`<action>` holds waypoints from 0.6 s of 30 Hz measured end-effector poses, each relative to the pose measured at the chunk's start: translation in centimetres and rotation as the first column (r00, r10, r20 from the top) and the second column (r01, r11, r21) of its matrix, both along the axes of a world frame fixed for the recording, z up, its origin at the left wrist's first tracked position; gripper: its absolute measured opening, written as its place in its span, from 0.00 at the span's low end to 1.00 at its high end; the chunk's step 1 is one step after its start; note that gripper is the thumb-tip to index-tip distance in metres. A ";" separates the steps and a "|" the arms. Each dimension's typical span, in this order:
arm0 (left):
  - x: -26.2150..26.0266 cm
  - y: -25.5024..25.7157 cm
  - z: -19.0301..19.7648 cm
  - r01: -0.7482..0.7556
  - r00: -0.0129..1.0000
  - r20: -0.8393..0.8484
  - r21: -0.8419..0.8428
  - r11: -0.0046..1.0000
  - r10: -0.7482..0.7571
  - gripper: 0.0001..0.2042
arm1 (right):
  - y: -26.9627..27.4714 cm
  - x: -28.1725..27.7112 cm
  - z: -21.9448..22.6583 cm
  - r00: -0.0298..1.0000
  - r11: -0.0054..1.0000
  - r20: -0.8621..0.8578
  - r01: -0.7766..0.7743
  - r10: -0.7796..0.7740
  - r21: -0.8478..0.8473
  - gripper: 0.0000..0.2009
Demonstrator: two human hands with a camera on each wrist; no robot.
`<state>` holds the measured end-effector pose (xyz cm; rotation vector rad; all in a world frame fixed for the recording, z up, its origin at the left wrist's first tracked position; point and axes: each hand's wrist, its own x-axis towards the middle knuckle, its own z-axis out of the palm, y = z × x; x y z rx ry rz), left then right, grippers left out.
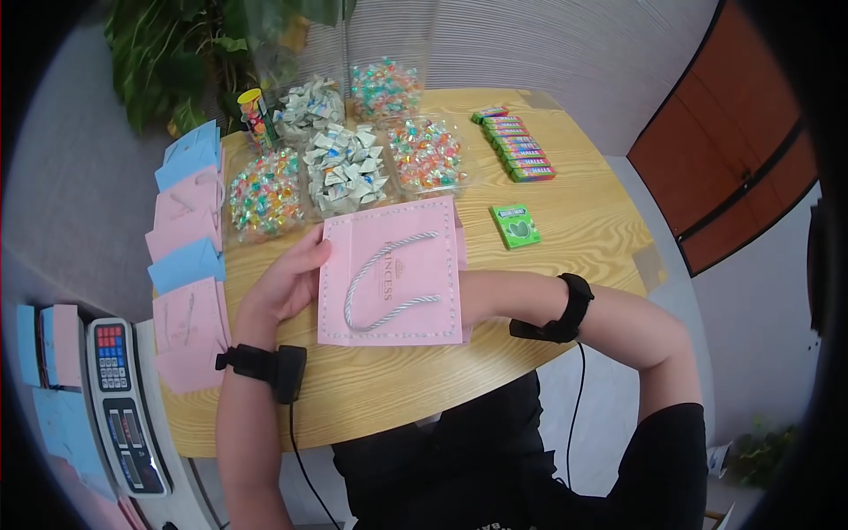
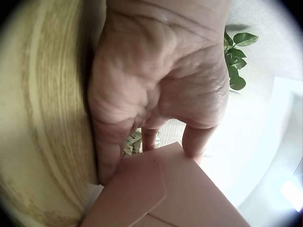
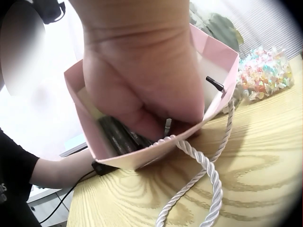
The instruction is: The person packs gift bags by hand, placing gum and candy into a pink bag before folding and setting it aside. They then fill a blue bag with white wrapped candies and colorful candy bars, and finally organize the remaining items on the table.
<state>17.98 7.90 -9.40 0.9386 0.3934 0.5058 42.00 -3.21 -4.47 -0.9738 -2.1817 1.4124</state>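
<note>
A pink paper gift bag [image 1: 415,278] lies on its side above the front of the table, its printed face and silver rope handle [image 1: 351,296] upward. My left hand [image 1: 290,278] grips its closed end, thumb on top and fingers around the edge. Into the open mouth at the other end reaches my right hand [image 3: 142,80]; its fingertips are hidden inside, and I cannot tell whether they hold anything. Dark, shiny shapes [image 3: 116,135] show beside that hand within the bag. Beyond the bag lies a green Doublemint packet [image 1: 516,227].
Clear trays of wrapped candies [image 1: 265,196], white packets [image 1: 344,168] and more candies [image 1: 428,155] stand behind the bag. Halls packs [image 1: 517,146] form a row at the back right. Pink and blue bags [image 1: 187,212] line the left edge, near a scale [image 1: 128,415].
</note>
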 end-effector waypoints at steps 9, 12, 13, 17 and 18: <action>0.2 -0.2 0.1 -0.007 1.000 0.002 -0.003 1.000 0.007 0.37 | -0.7 0.7 -1.6 0.991 0.970 -0.008 0.136 -0.137 0.200 0.24; 0.3 -0.1 0.0 -0.006 1.000 0.011 -0.003 1.000 0.006 0.37 | -0.1 0.9 -1.3 0.993 0.964 -0.076 0.105 -0.089 0.243 0.21; 0.3 -0.1 0.0 -0.003 1.000 0.011 0.000 1.000 0.003 0.37 | 0.4 0.9 -1.3 0.997 0.950 -0.069 0.053 -0.033 0.307 0.19; 0.2 -0.1 -0.2 -0.013 1.000 0.009 -0.016 1.000 0.013 0.36 | 1.2 0.4 -1.9 0.984 0.968 -0.163 0.106 -0.070 0.227 0.18; 0.1 0.0 -0.2 -0.017 1.000 0.016 -0.029 0.999 0.017 0.36 | 1.4 0.2 -2.1 0.978 0.973 -0.193 0.120 -0.081 0.197 0.18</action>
